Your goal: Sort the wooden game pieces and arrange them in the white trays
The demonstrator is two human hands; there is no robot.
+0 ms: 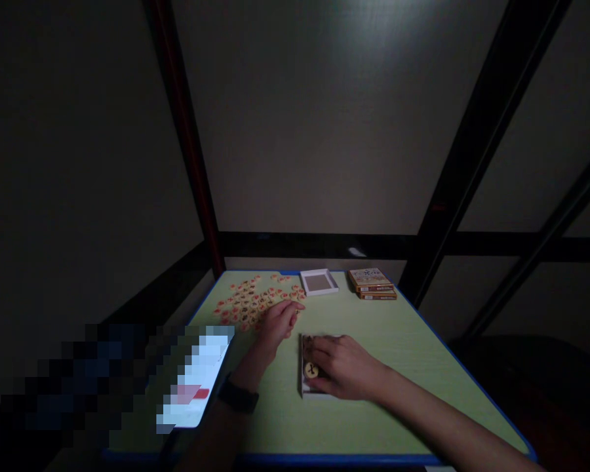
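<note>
My left hand (278, 321) reaches over the near edge of a spread of small round pieces (255, 298) on the green table (403, 347), fingers curled together at the pieces; what it pinches is too small to make out. A dark watch sits on that wrist. My right hand (341, 367) rests on a small open white box (305, 387) in the middle of the table, fingers bent over it. A round pale piece (311, 370) with a dark mark lies in the box next to the thumb.
An empty white box tray (319, 282) lies at the table's far edge, with stacked orange-brown boxes (372, 283) to its right. A lit phone screen (196, 380) stands at the left front. Dark frame bars and a wall rise behind the blue-edged table.
</note>
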